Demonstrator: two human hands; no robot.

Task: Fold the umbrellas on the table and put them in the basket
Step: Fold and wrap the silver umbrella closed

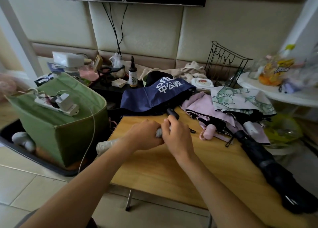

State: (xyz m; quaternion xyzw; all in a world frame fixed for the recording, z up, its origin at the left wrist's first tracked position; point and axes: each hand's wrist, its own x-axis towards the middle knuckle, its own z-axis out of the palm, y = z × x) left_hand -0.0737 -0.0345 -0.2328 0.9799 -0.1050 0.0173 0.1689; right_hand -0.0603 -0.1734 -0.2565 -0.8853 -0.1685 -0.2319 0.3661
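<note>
Four umbrellas lie unfolded at the far side of the wooden surface [154, 167]: the navy printed umbrella [154, 97], pink umbrella [206, 122], floral umbrella [240, 98] and black umbrella [268, 164]. Both the left hand [144, 134] and right hand [177, 134] have fingers curled round a rolled grey umbrella [106, 145]. The green fabric basket [58, 117] holds only a power strip [56, 103], so I judge most work remains.
</note>
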